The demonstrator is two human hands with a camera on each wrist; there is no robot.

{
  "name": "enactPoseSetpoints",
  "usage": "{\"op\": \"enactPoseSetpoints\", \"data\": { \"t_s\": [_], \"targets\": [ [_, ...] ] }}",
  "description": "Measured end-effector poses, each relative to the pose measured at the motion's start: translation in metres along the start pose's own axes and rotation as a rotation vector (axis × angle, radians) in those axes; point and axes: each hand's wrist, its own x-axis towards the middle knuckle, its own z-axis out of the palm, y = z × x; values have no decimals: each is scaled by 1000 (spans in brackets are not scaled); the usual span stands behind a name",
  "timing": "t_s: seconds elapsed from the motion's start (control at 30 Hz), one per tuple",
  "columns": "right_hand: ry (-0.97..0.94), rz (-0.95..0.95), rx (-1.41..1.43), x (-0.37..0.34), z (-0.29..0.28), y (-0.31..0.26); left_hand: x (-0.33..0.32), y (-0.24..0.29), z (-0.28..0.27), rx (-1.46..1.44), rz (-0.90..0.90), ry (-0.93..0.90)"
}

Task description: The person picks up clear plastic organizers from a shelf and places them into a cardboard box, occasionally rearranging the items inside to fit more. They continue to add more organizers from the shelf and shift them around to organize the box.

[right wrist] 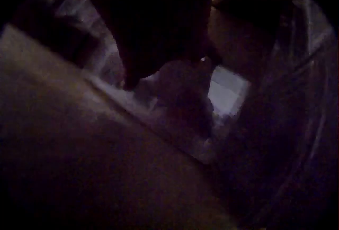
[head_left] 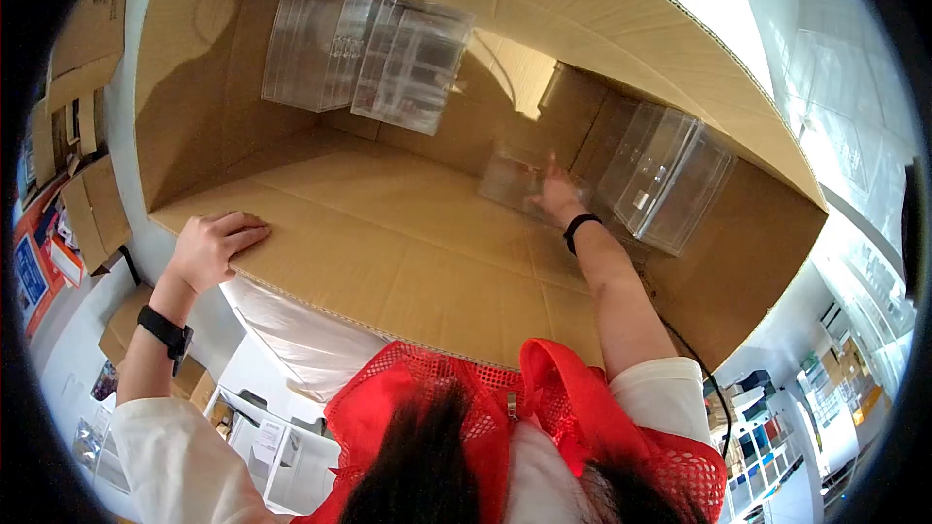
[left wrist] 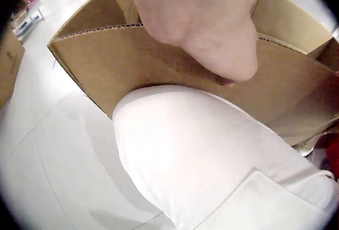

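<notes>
Two hands: left (head_left: 209, 247) clasping carton rim (head_left: 313, 303), right (head_left: 560, 196) stretched down to clear plastic (head_left: 507, 178), grip unclear.

The person wears a red vest (head_left: 490, 427), openwork mesh in places and plain cloth in others, with a small metallic clip (head_left: 512, 406) at the front. White sleeves, left (head_left: 194, 456) and right (head_left: 658, 393), show beneath it. Behind the left hand (head_left: 218, 243) sits a broad black wristband (head_left: 160, 328) (a squarish dark piece juts from its side); behind the right hand (head_left: 558, 196), a slimmer black band (head_left: 582, 227). A thin black cable (head_left: 721, 403) runs beside the right sleeve. Smooth white clothing (left wrist: 180, 134) fills the left wrist view, with a flat, straight-edged panel (left wrist: 259, 203).
</notes>
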Motion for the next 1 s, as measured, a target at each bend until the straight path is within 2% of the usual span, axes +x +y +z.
{"op": "enactPoseSetpoints", "data": {
  "t_s": [0.03,0.13,0.23,0.33,0.43,0.53,0.63,0.73,0.83,0.93,1.0],
  "targets": [
    [30,104,268,8,1,6,0,0,0,1,0,-1],
    [-49,245,546,34,5,20,0,2,-1,7,-8,-20],
    [-65,178,453,48,16,31,3,6,-8,17,-18,-35],
    [-36,237,359,34,7,17,5,5,-8,-4,-3,-20],
    [-84,271,396,12,-15,3,7,5,-8,-8,-17,-28],
    [-211,120,669,18,-14,24,6,7,-9,-3,-37,-47],
    [27,69,443,24,9,34,9,8,-13,0,-30,-47],
    [-181,-31,533,31,-2,43,8,5,-11,-12,-6,-31],
    [-210,-56,427,25,-45,-8,8,5,-13,-4,8,-39],
    [-173,-250,615,63,-38,-63,7,4,-10,-10,9,-40],
    [-82,-263,723,81,-37,-114,4,3,-6,8,8,-43]
  ]
}}
